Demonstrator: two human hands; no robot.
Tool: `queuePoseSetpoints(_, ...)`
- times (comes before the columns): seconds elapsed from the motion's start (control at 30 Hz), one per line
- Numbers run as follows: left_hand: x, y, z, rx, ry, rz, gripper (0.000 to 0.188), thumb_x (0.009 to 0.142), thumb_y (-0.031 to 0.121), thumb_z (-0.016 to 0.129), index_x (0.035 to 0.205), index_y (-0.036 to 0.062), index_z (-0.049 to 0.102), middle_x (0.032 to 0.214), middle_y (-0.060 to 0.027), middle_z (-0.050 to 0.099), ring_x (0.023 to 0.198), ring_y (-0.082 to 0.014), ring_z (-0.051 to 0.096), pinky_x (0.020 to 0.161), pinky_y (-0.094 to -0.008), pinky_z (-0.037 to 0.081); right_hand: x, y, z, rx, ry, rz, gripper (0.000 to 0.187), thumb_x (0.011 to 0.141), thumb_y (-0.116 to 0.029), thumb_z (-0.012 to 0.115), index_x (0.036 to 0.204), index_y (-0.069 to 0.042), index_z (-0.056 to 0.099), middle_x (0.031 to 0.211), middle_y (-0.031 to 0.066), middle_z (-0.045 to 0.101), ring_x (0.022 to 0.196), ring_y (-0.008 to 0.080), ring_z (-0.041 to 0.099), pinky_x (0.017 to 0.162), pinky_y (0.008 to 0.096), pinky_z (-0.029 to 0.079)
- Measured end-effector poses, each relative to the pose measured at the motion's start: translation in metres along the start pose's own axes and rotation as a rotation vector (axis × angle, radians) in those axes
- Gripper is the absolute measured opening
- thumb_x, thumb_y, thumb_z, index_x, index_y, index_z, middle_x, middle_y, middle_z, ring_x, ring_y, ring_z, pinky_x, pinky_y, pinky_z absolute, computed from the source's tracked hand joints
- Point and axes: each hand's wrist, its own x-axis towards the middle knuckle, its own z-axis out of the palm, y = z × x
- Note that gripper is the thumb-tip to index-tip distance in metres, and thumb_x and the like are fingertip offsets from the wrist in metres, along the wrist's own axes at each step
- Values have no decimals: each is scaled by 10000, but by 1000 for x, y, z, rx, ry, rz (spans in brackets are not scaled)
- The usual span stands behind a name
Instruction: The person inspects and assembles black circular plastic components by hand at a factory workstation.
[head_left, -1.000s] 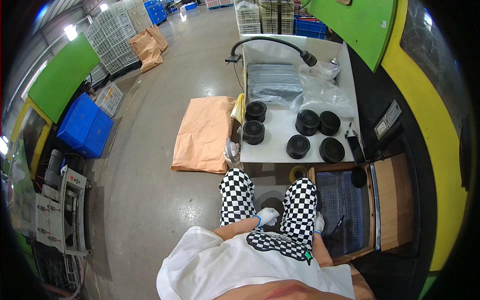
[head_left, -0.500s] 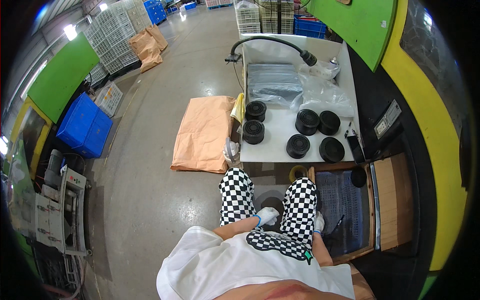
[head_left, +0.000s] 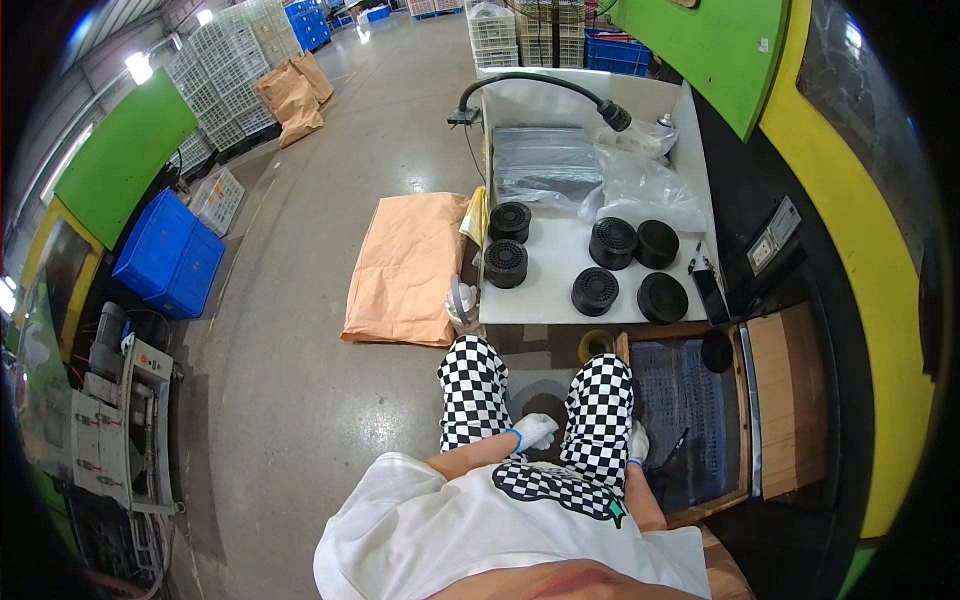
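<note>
My left hand [head_left: 537, 431], in a white glove with a blue band at the wrist, hangs between my knees. Its fingers look curled together, and nothing shows in them. Along the outer side of my right thigh is my right hand [head_left: 638, 444], also gloved; its fingers are mostly hidden. Nearest to it is a wooden-framed bin [head_left: 740, 430], with a black cylinder [head_left: 717, 353] in its far corner and a dark pen-like tool [head_left: 682, 442] lower down. On the white workbench [head_left: 545, 300] ahead stand several black round parts, some with perforated tops, like this one [head_left: 596, 291].
Clear bags [head_left: 650, 190] and a stack of grey plastic sheets [head_left: 545, 160] lie at the bench's back, under a gooseneck lamp [head_left: 540, 78]. Brown paper sacking [head_left: 405, 265] rests left of the bench. Blue crates [head_left: 170, 255] and a machine [head_left: 115, 420] stand far left.
</note>
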Motion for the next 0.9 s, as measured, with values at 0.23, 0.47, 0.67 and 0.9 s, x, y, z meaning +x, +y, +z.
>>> queuePoseSetpoints(0.23,-10,11,3,10,27,7,289,797,259,510,961,23,546,693,-84,587,529,-169,569,487,-267,480,3,10,7,-43,5,-49,405,813,-372,370,993,-41,518,953,215,551,865,383,536,729,443,436)
queuePoseSetpoints(0.47,-8,6,1,-7,22,28,273,799,253,510,950,28,547,683,-83,585,523,-170,568,480,-265,480,3,8,5,-66,-24,-30,425,822,-400,354,1001,-48,515,952,212,551,860,383,538,722,453,434)
queuePoseSetpoints(0.67,3,-3,1,-50,19,39,265,800,252,515,949,35,548,672,-86,582,516,-172,567,470,-272,481,1,9,5,-64,23,-62,395,817,-370,360,1019,-63,505,956,204,550,845,382,543,697,461,439)
queuePoseSetpoints(0.9,1,2,4,-30,18,18,275,801,252,516,966,33,540,692,-93,586,528,-174,573,484,-273,487,7,29,19,-53,121,-176,362,804,-356,386,991,-70,506,933,195,552,825,379,548,686,464,440)
